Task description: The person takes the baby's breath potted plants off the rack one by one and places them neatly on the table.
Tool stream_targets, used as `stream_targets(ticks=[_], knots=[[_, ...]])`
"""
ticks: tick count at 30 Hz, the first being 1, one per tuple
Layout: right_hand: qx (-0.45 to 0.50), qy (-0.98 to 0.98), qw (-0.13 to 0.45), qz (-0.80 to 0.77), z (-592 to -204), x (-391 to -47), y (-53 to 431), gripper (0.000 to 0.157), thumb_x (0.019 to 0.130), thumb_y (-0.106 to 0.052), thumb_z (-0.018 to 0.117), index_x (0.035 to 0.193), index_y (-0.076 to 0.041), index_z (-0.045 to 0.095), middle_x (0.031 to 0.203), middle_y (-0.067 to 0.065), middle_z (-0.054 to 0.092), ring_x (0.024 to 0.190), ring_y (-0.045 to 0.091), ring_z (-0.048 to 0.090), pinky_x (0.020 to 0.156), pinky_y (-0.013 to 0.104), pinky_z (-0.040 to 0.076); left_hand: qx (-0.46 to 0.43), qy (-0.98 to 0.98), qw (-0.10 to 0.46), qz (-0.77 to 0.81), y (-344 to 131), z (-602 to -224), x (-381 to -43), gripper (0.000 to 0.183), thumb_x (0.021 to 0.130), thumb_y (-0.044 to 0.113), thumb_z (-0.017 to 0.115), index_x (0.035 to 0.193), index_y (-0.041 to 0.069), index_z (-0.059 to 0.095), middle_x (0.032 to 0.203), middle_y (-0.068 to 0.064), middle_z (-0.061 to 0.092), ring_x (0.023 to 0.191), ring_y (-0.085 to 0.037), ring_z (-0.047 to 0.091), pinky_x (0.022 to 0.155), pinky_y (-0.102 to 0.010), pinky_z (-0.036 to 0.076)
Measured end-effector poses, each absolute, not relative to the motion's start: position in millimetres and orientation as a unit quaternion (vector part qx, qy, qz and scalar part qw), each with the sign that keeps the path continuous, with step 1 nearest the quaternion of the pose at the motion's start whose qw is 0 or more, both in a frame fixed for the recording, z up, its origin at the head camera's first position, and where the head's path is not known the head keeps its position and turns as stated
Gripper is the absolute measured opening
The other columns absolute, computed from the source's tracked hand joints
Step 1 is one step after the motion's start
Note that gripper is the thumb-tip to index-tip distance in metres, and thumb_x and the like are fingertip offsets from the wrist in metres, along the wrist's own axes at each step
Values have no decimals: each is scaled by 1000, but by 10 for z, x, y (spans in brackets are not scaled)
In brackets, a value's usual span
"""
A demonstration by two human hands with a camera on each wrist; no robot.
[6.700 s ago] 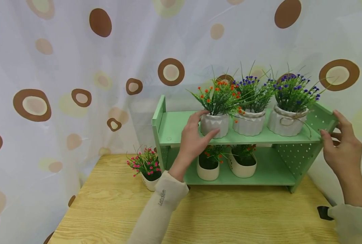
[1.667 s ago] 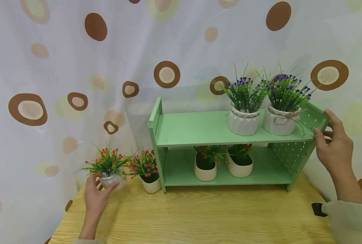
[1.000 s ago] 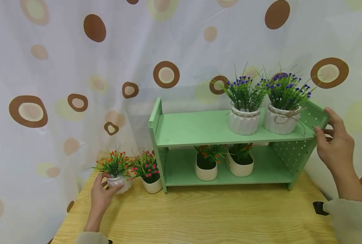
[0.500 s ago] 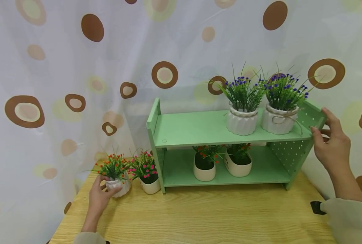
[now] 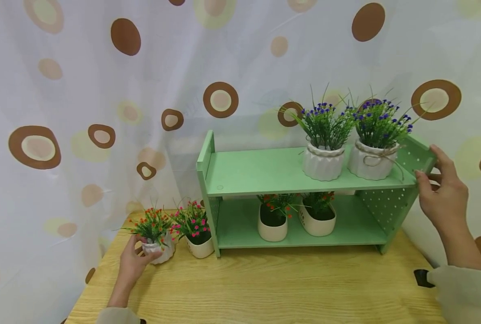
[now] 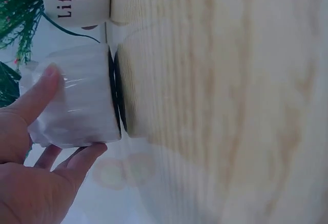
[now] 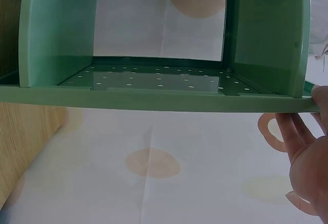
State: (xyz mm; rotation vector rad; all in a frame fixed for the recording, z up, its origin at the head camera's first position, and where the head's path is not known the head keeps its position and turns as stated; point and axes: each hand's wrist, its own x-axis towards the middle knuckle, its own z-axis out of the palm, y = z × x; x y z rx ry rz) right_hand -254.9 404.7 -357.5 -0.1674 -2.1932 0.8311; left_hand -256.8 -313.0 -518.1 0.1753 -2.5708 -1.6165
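Observation:
My left hand [image 5: 132, 262] grips a ribbed white pot of orange artificial flowers [image 5: 162, 253] at the table's left end, thumb in front and fingers at the far side. In the left wrist view the white pot [image 6: 84, 93] has its base right at the wood, a thin dark line of shadow under it. My right hand [image 5: 447, 195] holds the right side panel of a green two-tier shelf [image 5: 260, 170], thumb on the near edge. The right wrist view shows those fingers [image 7: 292, 134] against the outer face of the panel [image 7: 154, 100].
A cream pot with pink flowers [image 5: 201, 247] stands between the held pot and the shelf. Two white pots with purple flowers [image 5: 323, 164] sit on the upper tier's right half. On the lower tier are two cream pots with orange flowers [image 5: 273, 229]. A patterned curtain [image 5: 115, 90] hangs behind.
My left hand has carried the orange-flowered pot from the upper tier, leftward and down to the table beside the pink one, lowering it slightly further lately. The right hand has kept its grip.

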Motion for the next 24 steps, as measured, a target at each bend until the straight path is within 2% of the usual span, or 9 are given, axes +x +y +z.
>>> stream_targets(ticks=[2, 5, 7, 16, 24], knots=[[-72, -861, 385, 323, -3575, -2547, 4039, 60, 108, -26, 52, 162, -40, 30, 155, 19, 50, 102, -28, 38, 79, -6, 33, 57, -841, 43, -536, -3143, -5201, -2575, 72, 90, 13, 83, 143, 1, 35, 163, -28, 27, 149, -54, 30, 106, -42, 54], [-77, -863, 384, 320, -3578, -2543, 4033, 61, 108, -26, 52, 162, -42, 29, 156, 18, 50, 108, -26, 41, 82, -6, 33, 58, -839, 34, -540, -3156, -5210, -2582, 98, 91, 14, 82, 163, 3, 16, 170, -28, 12, 151, -55, 24, 116, -55, 42], [-77, -862, 386, 320, -3579, -2544, 4030, 61, 108, -26, 52, 162, -43, 29, 156, 17, 50, 105, -27, 39, 81, -6, 33, 60, -838, 28, -542, -3163, -5206, -2589, 110, 92, 15, 80, 167, 6, 0, 172, -26, 3, 152, -54, 22, 117, -54, 41], [-67, -859, 390, 325, -3568, -2552, 4029, 61, 108, -25, 53, 162, -41, 30, 155, 19, 51, 94, -32, 34, 79, -7, 32, 69, -839, 16, -539, -3173, -5214, -2590, 115, 94, 20, 80, 166, 7, -9, 172, -24, -5, 154, -52, 21, 116, -53, 43], [-67, -858, 390, 326, -3573, -2544, 4030, 60, 108, -24, 54, 162, -39, 31, 154, 19, 52, 94, -32, 34, 77, -7, 32, 60, -849, 20, -525, -3153, -5195, -2573, 112, 94, 22, 79, 166, 4, -5, 171, -27, 3, 153, -52, 22, 115, -53, 43]])
